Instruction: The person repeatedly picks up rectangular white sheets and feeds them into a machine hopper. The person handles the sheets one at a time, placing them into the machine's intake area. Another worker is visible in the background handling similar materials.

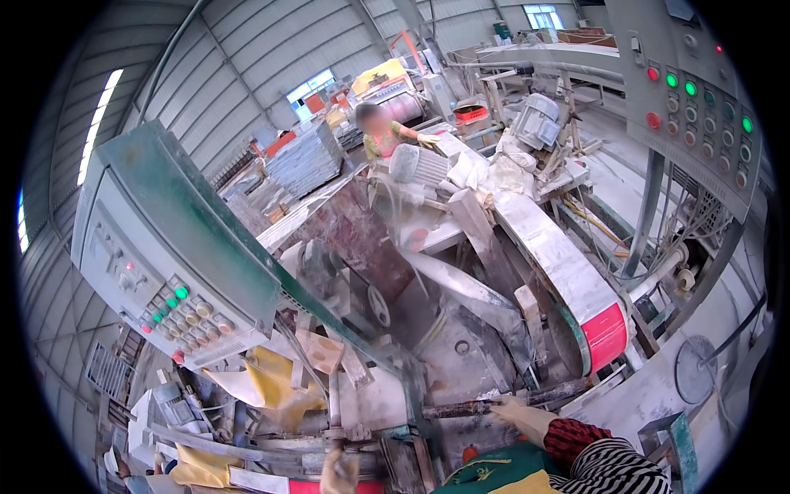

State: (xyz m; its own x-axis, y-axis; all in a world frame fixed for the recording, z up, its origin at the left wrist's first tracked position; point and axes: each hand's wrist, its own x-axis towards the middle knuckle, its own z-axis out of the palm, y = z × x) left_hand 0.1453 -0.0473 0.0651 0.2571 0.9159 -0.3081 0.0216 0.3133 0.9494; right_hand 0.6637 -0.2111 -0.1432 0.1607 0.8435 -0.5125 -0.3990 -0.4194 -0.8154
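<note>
At the lower right my right hand (pixel 524 417), in a pale glove below a red checked and striped sleeve, reaches to a dark, dirty metal bar (pixel 461 407). Its fingers lie over the bar and appear closed on it. Along the lower edge, my left hand (pixel 339 474) is gloved too and smeared by motion. A thin upright rod (pixel 334 403) stands just above it; whether the hand touches the rod I cannot tell. Beyond both hands stands a dusty machine with a long white belt cover (pixel 547 247) ending in a red guard (pixel 605 337).
A green-grey control cabinet (pixel 189 247) with lit buttons leans in at left. Another control panel (pixel 695 107) hangs at right. A co-worker (pixel 381 144) stands across the machine, beside a motor (pixel 418 165). Yellow sheeting (pixel 276 387) lies below the cabinet. Stacked slabs (pixel 304 160) stand farther back.
</note>
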